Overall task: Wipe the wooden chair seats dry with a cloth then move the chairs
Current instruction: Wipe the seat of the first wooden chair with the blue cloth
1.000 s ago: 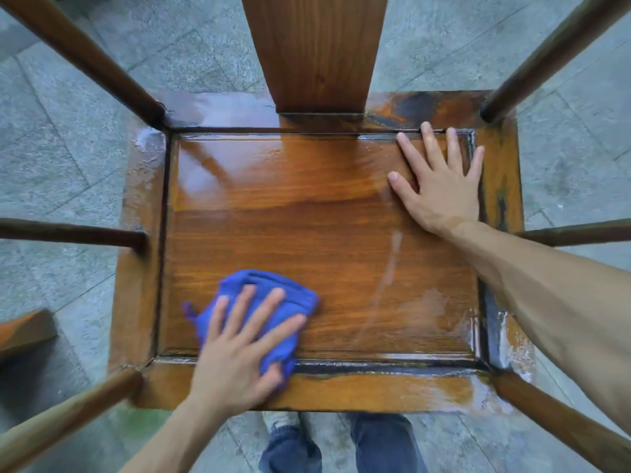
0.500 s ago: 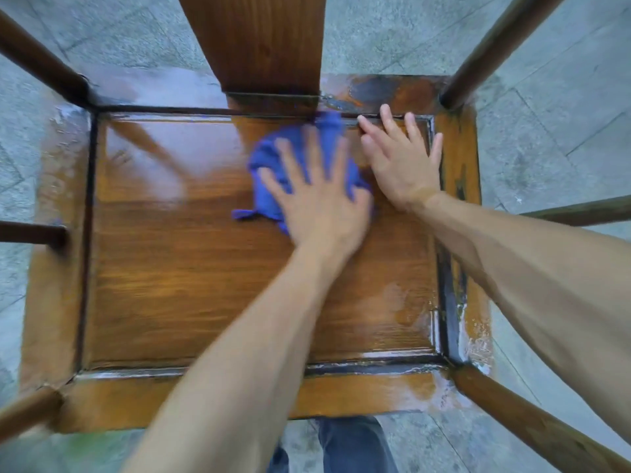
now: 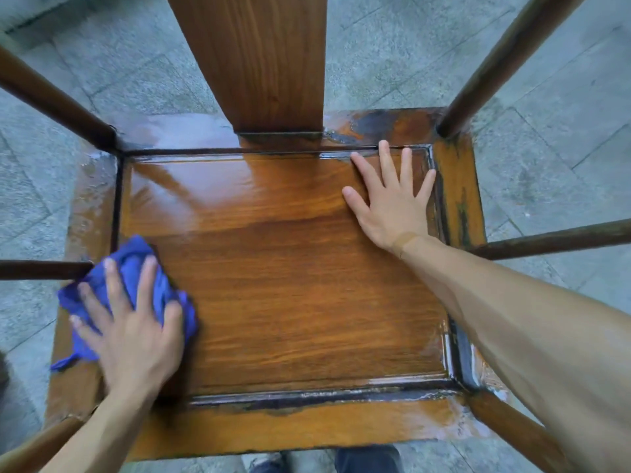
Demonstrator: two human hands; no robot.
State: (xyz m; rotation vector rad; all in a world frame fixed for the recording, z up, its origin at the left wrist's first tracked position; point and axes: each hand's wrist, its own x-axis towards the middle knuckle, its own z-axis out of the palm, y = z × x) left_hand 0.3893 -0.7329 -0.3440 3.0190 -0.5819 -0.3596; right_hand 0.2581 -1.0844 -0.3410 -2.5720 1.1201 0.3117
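1 chair seat [image 3: 290,285], 1 cloth [image 3: 136,268] under flat L hand [image 3: 136,336]; R hand [image 3: 392,203] flat, splayed.

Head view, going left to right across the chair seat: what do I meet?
Blue cloth under the left hand → bare seat panel → right hand flat on the seat → right seat rail.
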